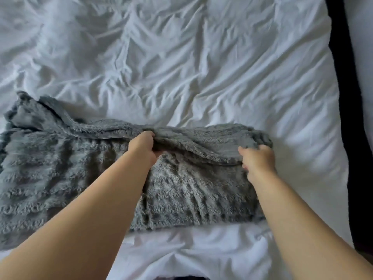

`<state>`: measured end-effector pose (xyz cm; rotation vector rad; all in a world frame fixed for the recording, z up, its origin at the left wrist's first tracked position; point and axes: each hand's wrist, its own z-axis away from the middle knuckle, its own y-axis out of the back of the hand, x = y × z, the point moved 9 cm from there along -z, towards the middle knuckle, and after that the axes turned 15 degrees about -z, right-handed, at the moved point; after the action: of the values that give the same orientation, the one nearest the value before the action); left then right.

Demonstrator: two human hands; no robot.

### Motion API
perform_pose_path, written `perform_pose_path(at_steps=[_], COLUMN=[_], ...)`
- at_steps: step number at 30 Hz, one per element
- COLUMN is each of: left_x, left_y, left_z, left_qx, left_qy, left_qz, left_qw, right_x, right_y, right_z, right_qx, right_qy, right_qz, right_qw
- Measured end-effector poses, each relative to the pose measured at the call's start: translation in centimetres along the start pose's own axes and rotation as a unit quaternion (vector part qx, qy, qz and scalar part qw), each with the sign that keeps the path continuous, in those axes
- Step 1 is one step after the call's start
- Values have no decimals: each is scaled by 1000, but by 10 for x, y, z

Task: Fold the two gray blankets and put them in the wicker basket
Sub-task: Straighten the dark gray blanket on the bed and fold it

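At the far left the gray blanket (50,168) bunches into a loose ridge. From there it spreads rightward in a broad band across the near part of the bed (201,57), lying on the rumpled white duvet (292,122). It is a long-piled, shaggy fabric, plainly soft and limp. I judge it light for its bulk and too floppy to keep a crease, so a fold will likely slump unless laid flat and smoothed. The pile should cling to itself rather than slide. The best hold is along an edge or at the corners, at two points well apart, so the cloth stays taut between them.

Near the middle, the left hand (144,145) has its fingers curled round the blanket's far edge, pinching a gather of it. Further right, the right hand (258,160) grips the far right corner the same way. The edge between them is turned over toward the person. Whether this is one blanket doubled or two in layers I cannot tell.

At the right a dark strip (341,77) runs beside the bed. No wicker basket is in view, so its contents cannot be judged.
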<state>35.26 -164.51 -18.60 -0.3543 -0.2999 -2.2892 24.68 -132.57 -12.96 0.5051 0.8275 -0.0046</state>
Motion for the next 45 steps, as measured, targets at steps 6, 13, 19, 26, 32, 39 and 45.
perform_pose_path(at_steps=[6, 13, 19, 26, 32, 39, 45], left_x=[-89, -103, -67, 13, 9, 11, 75], left_y=[20, 31, 79, 165, 186, 214, 315], left_z=[24, 23, 17, -16, -16, -8, -34], left_qx=[-30, 3, 121, 183, 91, -133, 21], left_qy=[34, 32, -21, -40, -61, -60, -118], left_qz=[41, 33, 51, -3, -27, -177, 110], left_qw=[998, 999, 991, 982, 994, 973, 987], right_x=[22, -23, 34, 35, 1, 10, -6], right_y=[49, -37, -150, -185, -293, -435, -474], right_z=[4, 64, 139, 163, 215, 285, 382], right_qx=[61, -15, -348, -314, -386, -468, -595], right_qy=[18, 307, 335, 363, 298, 3, 358], right_qz=[17, 407, 465, 474, 291, 179, 262], right_qw=[998, 860, 741, 738, 823, 865, 670])
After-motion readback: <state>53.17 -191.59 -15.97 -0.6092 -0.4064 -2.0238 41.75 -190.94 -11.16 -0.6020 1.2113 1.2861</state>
